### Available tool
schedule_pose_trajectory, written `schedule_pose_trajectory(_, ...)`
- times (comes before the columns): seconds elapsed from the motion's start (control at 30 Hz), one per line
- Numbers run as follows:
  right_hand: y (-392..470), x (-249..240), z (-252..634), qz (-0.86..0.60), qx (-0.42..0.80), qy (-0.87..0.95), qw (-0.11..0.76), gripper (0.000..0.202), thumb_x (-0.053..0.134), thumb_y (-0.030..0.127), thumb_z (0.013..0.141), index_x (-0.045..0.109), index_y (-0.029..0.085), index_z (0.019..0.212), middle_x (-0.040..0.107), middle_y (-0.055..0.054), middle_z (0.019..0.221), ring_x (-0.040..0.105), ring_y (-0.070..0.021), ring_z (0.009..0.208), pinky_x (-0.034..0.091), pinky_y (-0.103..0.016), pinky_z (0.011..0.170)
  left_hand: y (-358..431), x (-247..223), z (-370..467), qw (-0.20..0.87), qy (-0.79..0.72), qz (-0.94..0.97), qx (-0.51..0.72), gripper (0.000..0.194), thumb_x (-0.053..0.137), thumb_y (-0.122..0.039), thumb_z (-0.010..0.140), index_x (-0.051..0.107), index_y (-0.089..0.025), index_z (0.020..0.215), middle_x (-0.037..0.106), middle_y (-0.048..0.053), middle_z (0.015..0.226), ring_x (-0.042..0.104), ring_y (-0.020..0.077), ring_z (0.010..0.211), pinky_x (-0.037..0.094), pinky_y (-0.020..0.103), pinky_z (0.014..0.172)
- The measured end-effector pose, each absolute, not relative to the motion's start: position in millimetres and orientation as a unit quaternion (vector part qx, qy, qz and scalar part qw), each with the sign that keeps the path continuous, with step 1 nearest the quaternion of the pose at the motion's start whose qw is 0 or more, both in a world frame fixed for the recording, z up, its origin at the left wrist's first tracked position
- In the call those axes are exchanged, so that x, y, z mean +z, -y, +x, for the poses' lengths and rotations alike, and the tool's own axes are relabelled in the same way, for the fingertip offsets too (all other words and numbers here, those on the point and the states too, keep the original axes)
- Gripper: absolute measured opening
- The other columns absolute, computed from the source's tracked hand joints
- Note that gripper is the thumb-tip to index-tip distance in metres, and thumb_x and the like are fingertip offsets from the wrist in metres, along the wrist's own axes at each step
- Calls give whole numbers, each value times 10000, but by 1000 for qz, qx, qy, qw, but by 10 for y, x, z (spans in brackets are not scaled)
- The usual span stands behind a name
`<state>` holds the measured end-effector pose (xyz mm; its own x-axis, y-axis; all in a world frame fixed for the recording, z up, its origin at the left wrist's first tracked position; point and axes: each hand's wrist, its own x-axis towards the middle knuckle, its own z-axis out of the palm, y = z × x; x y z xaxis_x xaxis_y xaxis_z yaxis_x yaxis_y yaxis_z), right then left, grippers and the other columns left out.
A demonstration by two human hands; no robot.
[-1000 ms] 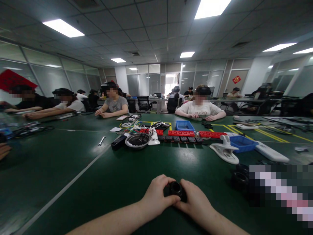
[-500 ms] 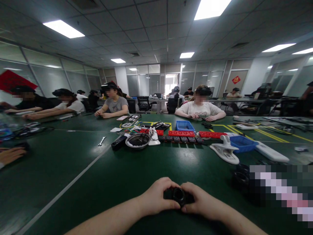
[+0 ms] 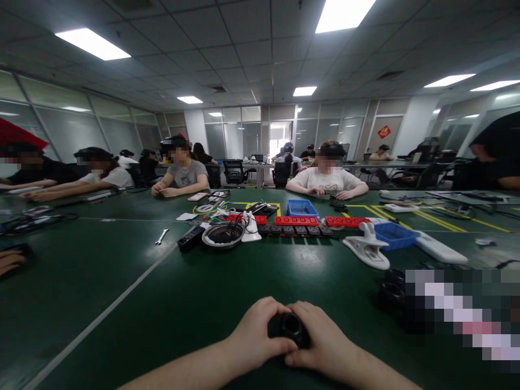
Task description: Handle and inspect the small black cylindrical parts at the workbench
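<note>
A small black part with a round, hollow opening (image 3: pixel 291 324) is held between my two hands over the near edge of the green table (image 3: pixel 211 281). My left hand (image 3: pixel 257 331) grips its left side, thumb below and fingers over the top. From the right, my right hand (image 3: pixel 325 337) closes round it in the same way, and the fingertips of both hands nearly meet. The opening faces up and toward me. Much of the part is covered by my fingers, so its exact kind cannot be made out.
Ahead lie a metal bowl (image 3: pixel 223 244), a black device (image 3: pixel 190 238), a white clip stand (image 3: pixel 368 252), red socket strips (image 3: pixel 296 221) and blue trays (image 3: pixel 394 236). A wrench (image 3: pixel 161 236) is at left, black round items (image 3: pixel 392 290) at right. Several people sit around the table.
The view has turned slightly right. My right hand's fingers now wrap further round the black part. A person at the far right has come into view more.
</note>
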<state>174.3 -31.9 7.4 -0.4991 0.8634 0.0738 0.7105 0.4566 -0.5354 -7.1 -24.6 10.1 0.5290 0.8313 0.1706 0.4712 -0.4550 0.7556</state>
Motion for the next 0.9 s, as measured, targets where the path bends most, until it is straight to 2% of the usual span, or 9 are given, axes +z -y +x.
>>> schedule_pose_trajectory(0.07,302,101,1796,-441,260,843,166,499,763,348,552,579,174,983,569,-46,931,500,-228,866,370,-324,754,235,92,-83,340,-387,813,270,359,764,-304,624,616,-182,928,551,8,873,527,188,827,399,254,714)
schedule_pose_trajectory(0.17,266,134,1862,-423,301,842,148,313,733,249,602,615,176,883,564,-23,879,498,-203,843,376,-293,728,222,81,-95,349,-369,818,269,354,748,-306,649,613,-191,955,545,8,884,525,184,832,398,250,714)
schedule_pose_trajectory(0.23,247,128,1878,-426,312,836,147,299,738,227,597,621,173,868,562,-13,856,495,-192,822,373,-279,711,221,79,-98,354,-362,820,267,355,743,-281,658,609,-199,977,546,8,895,523,184,845,397,251,723)
schedule_pose_trajectory(0.43,258,30,1823,-490,270,816,146,411,799,303,499,599,141,819,551,-21,809,481,-188,754,354,-261,629,249,91,-90,344,-374,819,265,360,755,-295,642,612,-198,957,554,10,890,522,189,850,395,262,733)
schedule_pose_trajectory(0.57,309,44,1758,-506,220,820,149,391,760,381,526,575,142,773,554,-31,780,481,-190,725,345,-266,610,279,90,-61,327,-424,800,272,391,792,-312,572,601,-178,885,553,8,868,520,197,834,396,266,711)
schedule_pose_trajectory(0.73,367,79,1679,-526,181,818,148,299,705,364,580,550,150,718,566,-44,761,493,-195,713,352,-278,616,295,88,-43,316,-456,788,267,378,786,-289,564,584,-182,864,544,2,865,517,195,820,396,274,711)
schedule_pose_trajectory(0.8,380,77,1667,-529,172,816,155,307,696,379,590,556,148,736,573,-55,784,500,-208,731,360,-293,632,284,86,-49,314,-451,791,268,358,774,-276,580,580,-183,867,543,3,870,515,194,825,397,274,716)
schedule_pose_trajectory(0.9,380,81,1695,-502,189,826,175,412,713,387,579,575,154,890,578,-65,883,508,-228,803,374,-320,695,256,79,-67,321,-431,799,270,351,763,-280,599,579,-187,883,543,8,884,511,195,838,402,272,725)
